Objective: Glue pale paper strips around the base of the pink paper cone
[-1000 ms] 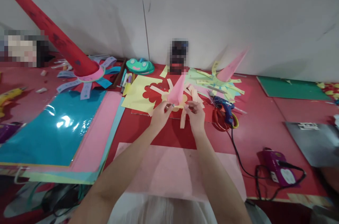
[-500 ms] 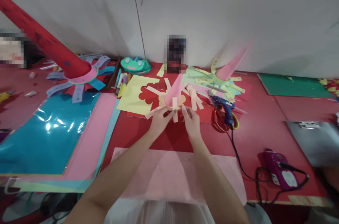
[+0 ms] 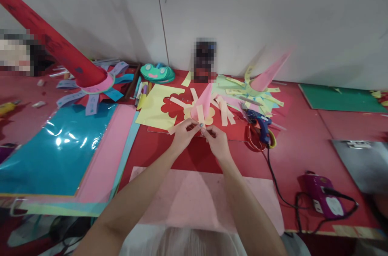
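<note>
My left hand (image 3: 185, 133) and my right hand (image 3: 216, 139) meet at the front of a small pink cone (image 3: 203, 102). Both pinch the lower end of a pale peach paper strip (image 3: 200, 114), which stands against the cone's front. The cone rises from a yellow flower-shaped base (image 3: 209, 118), with more peach strips spreading from it. Beside it on the right lies a loose pile of peach strips (image 3: 224, 111). Under and behind are a red scalloped paper (image 3: 169, 104) and a yellow sheet (image 3: 148, 112).
A blue glue gun (image 3: 260, 123) with a black cord lies right of the strips. A purple box (image 3: 324, 195), a clipboard (image 3: 363, 163), a second pink cone (image 3: 269, 74), a tall red cone (image 3: 60, 50), blue sheets (image 3: 60, 151) and a phone (image 3: 205, 60) surround the work.
My right hand has moved left, from the base's right edge to the strip's lower end, close to my left fingertips. The strip now leans slightly left at its top.
</note>
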### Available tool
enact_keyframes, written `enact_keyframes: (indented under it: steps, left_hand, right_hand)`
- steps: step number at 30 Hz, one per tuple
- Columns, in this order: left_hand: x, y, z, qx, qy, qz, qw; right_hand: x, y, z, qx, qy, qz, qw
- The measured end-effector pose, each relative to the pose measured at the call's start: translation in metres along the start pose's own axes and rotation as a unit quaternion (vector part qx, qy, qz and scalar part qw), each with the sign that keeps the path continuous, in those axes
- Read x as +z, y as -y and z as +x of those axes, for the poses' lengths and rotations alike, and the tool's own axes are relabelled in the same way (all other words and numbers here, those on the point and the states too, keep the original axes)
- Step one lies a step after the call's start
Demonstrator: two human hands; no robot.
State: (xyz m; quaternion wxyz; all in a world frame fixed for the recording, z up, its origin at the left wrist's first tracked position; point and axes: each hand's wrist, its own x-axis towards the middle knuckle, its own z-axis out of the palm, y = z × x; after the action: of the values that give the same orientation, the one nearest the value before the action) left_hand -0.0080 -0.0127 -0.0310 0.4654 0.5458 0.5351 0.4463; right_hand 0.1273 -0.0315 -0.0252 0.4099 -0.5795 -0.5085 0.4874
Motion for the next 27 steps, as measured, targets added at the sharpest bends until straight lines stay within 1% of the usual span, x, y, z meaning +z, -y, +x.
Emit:
enact_keyframes:
  steps: [3,10,12,13,16,18,23,27]
  left_hand:
    - [0.0000,-0.0010,0.0011,-0.004,-0.012,-0.006,1.000]
    - [-0.0076,0.0002,0.0061,-0.003,-0.091,-0.015,0.996]
    - [-0.0092,0.0006,0.0062,-0.002,-0.101,-0.006,0.995]
    - [-0.0093,0.0006,0.0058,-0.002,-0.098,-0.003,0.995]
    - [-0.0074,-0.0007,0.0037,-0.002,-0.067,-0.007,0.998]
    - [-0.0053,-0.0019,0.0020,0.000,-0.051,-0.008,0.999]
    - [-0.0025,-0.0015,0.0005,0.010,-0.042,-0.001,0.999]
    - [-0.0038,0.0024,0.0018,0.016,-0.047,0.006,0.999]
  right_hand:
    - [-0.0014,-0.0006,0.0005,-0.009,0.018,-0.009,1.000]
    - [-0.0028,-0.0027,-0.0019,-0.008,0.086,-0.070,0.994]
    - [-0.0023,-0.0032,-0.0027,-0.017,0.076,-0.091,0.993]
    - [-0.0020,-0.0033,-0.0031,-0.022,0.059,-0.098,0.993]
    - [-0.0017,-0.0030,-0.0037,-0.033,0.001,-0.106,0.994]
    - [-0.0020,-0.0024,-0.0037,-0.033,-0.015,-0.103,0.994]
    - [-0.0023,0.0012,-0.0039,-0.016,0.001,-0.076,0.997]
    - [-0.0031,0.0009,-0.0034,-0.010,0.001,-0.065,0.998]
